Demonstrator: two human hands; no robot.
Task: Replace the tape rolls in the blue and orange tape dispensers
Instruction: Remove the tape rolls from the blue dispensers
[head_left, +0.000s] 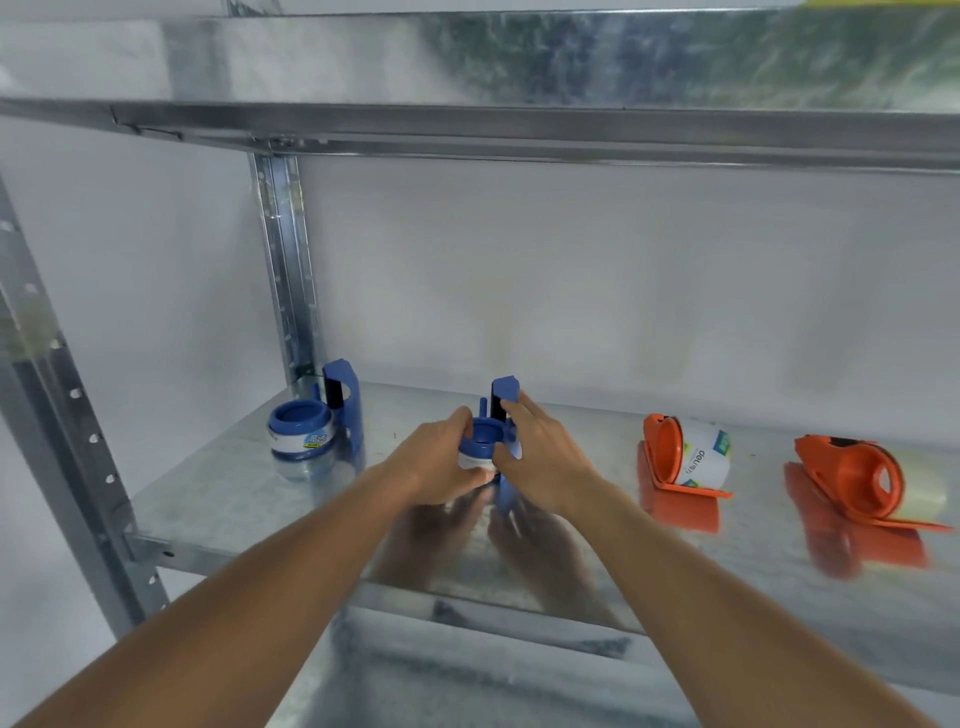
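1. A metal shelf (218, 499) carries 4 dispensers; its upright post (288, 270) rises at the back left.
2. Far left, a blue dispenser (345, 410) stands upright near the post, with a tape roll (301, 441) on its blue hub. The label print is too blurred to read.
3. At the centre, both hands meet on a second blue dispenser (505, 400). Only its top and a strip of its lower edge show; the rest is hidden behind the hands.
4. The left hand (441, 457) has its fingers curled round a white roll (475, 460) sitting on the hub; most of the roll is covered.
5. The right hand (540, 457) grips the dispenser body, its fingers bent over the upper edge and the thumb against the roll.
6. To the right, an orange dispenser (662, 452) lies on its side with a labelled roll (706, 454) on it.
7. Far right, another orange dispenser (857, 473) lies tilted; its pale roll (924, 493) is motion-blurred, and the frame edge nearly cuts it.
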